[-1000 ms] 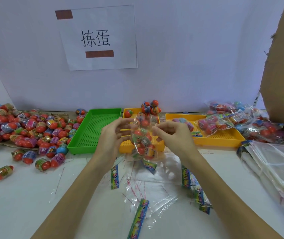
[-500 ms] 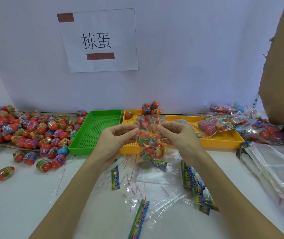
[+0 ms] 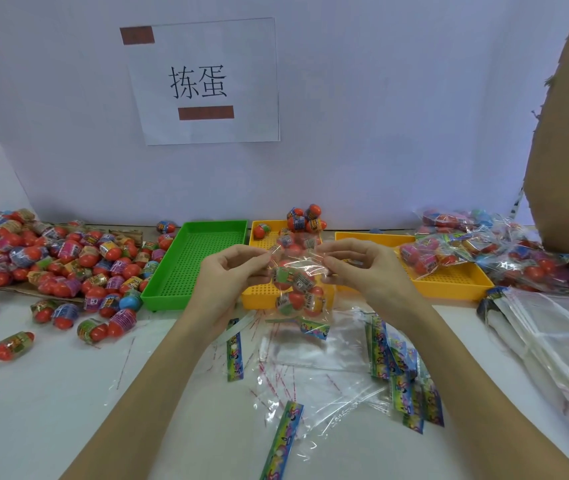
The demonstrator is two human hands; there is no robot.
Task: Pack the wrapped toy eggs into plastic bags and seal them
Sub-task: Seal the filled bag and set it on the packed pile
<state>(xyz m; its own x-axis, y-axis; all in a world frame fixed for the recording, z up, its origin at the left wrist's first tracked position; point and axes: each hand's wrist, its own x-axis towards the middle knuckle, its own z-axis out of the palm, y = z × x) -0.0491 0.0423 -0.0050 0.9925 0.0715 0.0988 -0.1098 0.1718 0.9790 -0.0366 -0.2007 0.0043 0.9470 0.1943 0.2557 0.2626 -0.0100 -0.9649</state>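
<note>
White table point(image 3: 51, 403) lying under a papered wall, loose eggs point(image 3: 68, 261) piling at frame left, left hand point(image 3: 227, 282) and right hand point(image 3: 362, 271) pinching a filled bag point(image 3: 297, 289) at centre, hanging before the yellow tray point(image 3: 262, 299), empty bags point(image 3: 310, 375) spreading beneath.

White paper sign point(image 3: 203, 81) with 2 black characters taped on white wall point(image 3: 397, 98); brown cardboard panel point(image 3: 567, 150) stands at right edge.

Both forearms raised, L hand point(image 3: 227, 271) & R hand point(image 3: 355, 268) facing, fingers curled, pinching at chest height
</note>
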